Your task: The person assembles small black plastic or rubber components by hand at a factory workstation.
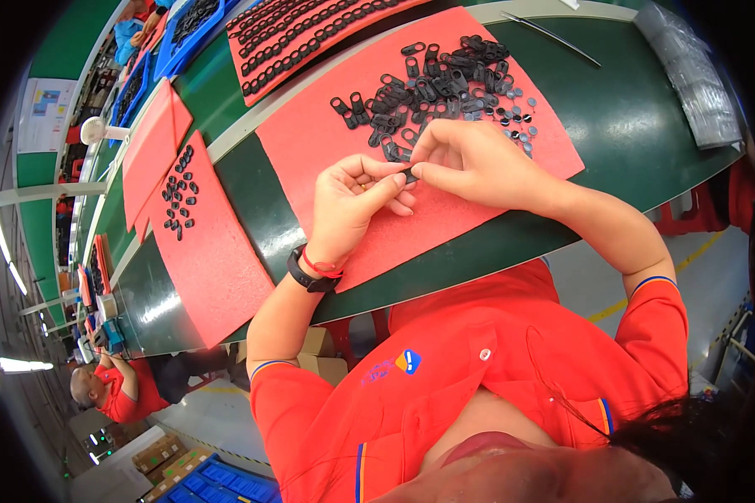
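Right at my left wrist, a black wristband (311, 277) and a red cord (321, 268); just past them, my left hand (349, 199) has thumb and forefinger pinched on a small black piece (410, 175), the other fingers bent and slightly apart underneath. Facing it, my right hand (486, 164), and there the thumb and forefinger close together on the same piece, the rest folded in; its finer shape is too hidden to tell. So the piece sits between both hands, above the red foam mat (289, 147) on the green tabletop (617, 117).

Off to my left, another red mat (218, 281) carries scattered black parts (179, 189). Just beyond my fingers, a heap of looped black parts (445, 84), and on its right, small round discs (524, 134). Farther out, metal tweezers (554, 39), clear plastic packs (692, 75) at far right, and a red board (281, 57) lined with black parts in rows.
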A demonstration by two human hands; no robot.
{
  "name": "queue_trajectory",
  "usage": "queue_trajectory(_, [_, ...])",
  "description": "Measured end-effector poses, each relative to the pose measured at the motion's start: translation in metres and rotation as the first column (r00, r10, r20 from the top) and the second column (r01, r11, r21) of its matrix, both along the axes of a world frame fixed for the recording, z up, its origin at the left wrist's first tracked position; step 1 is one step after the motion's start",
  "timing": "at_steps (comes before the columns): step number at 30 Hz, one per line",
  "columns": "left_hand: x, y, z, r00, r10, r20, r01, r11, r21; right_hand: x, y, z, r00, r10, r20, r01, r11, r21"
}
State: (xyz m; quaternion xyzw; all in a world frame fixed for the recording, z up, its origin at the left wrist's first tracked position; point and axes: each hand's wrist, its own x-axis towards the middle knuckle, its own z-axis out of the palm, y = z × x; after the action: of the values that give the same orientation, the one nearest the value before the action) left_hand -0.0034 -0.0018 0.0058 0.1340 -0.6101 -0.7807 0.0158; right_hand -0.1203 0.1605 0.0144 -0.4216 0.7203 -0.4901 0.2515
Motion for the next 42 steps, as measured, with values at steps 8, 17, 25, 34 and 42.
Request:
queue_trajectory(8, [0.001,0.001,-0.001,1.0,-0.024,0.004,0.024,1.0,0.013,-0.002,-0.002,-0.005,0.982,0.079,0.173,-0.097,0.99,0.099])
queue_trajectory(17, [0.0,0.001,-0.006,0.999,-0.041,0.029,0.04,0.999,0.033,0.0,-0.003,-0.006,0.983,0.072,0.168,-0.087,0.993,0.082])
queue_trajectory(25, [-0.001,-0.001,-0.008,0.997,-0.063,0.043,0.06,0.996,0.059,0.0,-0.004,-0.006,0.979,0.081,0.186,-0.1,0.991,0.094])
queue_trajectory(34, [-0.001,0.0,-0.008,0.996,-0.055,0.071,0.052,0.998,0.042,0.0,-0.006,-0.009,0.973,0.074,0.219,-0.101,0.988,0.116])
queue_trajectory(42, [-0.002,0.001,-0.005,0.997,-0.04,0.07,0.034,0.997,0.073,-0.006,-0.008,-0.019,0.951,0.076,0.3,-0.087,0.996,0.023])
